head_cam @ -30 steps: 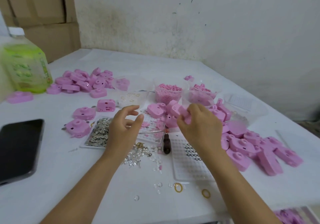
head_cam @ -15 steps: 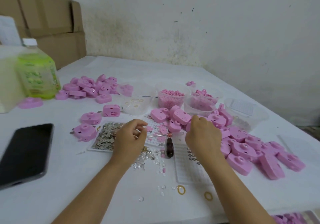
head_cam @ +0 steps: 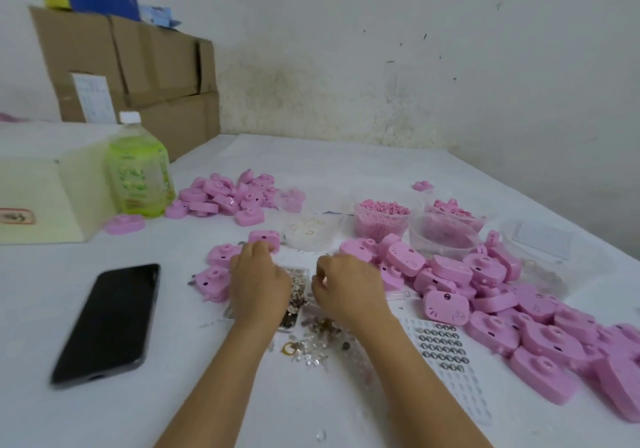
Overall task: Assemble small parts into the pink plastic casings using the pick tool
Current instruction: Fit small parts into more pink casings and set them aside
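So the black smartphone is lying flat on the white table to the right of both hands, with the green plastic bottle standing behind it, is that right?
Not quite: in the head view the black smartphone lies flat on the white table to the left of the left hand and right hand. The green plastic bottle does stand behind it.

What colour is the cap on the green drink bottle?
White. The bottle cap shows best in the head view, the only view given.
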